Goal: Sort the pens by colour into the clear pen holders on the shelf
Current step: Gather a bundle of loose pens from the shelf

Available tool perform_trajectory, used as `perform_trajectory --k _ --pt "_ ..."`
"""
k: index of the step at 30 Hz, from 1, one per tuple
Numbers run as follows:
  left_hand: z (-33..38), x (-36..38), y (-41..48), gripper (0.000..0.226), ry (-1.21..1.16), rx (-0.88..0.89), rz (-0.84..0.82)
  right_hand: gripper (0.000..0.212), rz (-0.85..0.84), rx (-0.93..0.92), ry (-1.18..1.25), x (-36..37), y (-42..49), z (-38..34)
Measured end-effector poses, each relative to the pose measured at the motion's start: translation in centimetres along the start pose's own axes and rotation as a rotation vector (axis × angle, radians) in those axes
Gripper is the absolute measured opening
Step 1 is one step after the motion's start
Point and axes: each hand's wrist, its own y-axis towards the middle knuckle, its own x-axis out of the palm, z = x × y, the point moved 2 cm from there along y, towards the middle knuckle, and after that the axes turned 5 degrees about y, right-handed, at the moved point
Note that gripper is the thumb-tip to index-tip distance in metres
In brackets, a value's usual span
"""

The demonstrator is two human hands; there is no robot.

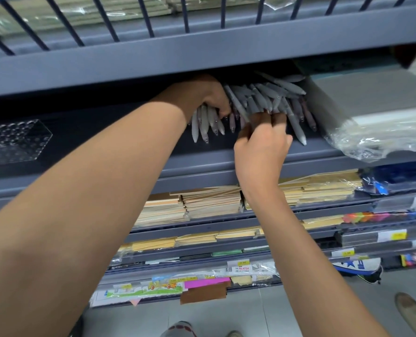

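Observation:
A heap of grey and dark pens (270, 96) lies on the blue-grey shelf (202, 164), under the shelf above. My left hand (209, 96) reaches into the shelf and grips a bundle of grey pens (205, 122) whose tips point toward me. My right hand (263, 142) is just right of it, fingertips pinching into the pens at the heap's front edge. A clear pen holder (12, 139) lies at the left of the same shelf, apart from both hands. The back of the heap is hidden in shadow.
A plastic-wrapped grey pack (372, 117) sits right of the pens. The upper shelf's rail (153, 64) hangs low over the hands. Lower shelves hold stacked paper pads (202, 205), sticky notes and price labels. Feet stand on the tiled floor below.

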Motion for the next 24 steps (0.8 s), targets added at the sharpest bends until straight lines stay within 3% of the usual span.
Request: perform_trajectory --k 3,7,12,19,21,23,24 --pt "0.5 0.7 -0.1 0.039 -0.028 -0.043 -0.111 0.014 -0.010 0.012 -0.021 0.0 0.1 -0.1" --pt "0.6 0.8 -0.1 0.043 0.022 -0.047 -0.060 0.010 -0.012 0.012 -0.054 0.0 0.1 -0.2" --pt "-0.8 0.5 -0.4 0.022 0.174 -0.004 0.063 0.010 -0.028 0.005 -0.089 -0.1 0.2 -0.4" --pt "-1.5 0.8 -0.7 0.026 0.335 -0.093 0.029 0.023 -0.059 -0.007 -0.119 -0.1 0.3 -0.6" --pt "-1.6 0.6 -0.3 0.042 0.313 -0.073 0.094 0.022 -0.053 -0.018 -0.118 -0.1 0.3 -0.7" --pt "-1.7 0.6 -0.7 0.069 0.140 -0.070 0.148 0.021 -0.049 -0.021 -0.119 -0.1 0.2 -0.7" --pt "-2.0 0.7 -1.3 0.072 0.089 -0.037 0.152 0.021 -0.053 -0.021 -0.122 -0.1 0.3 -0.7"
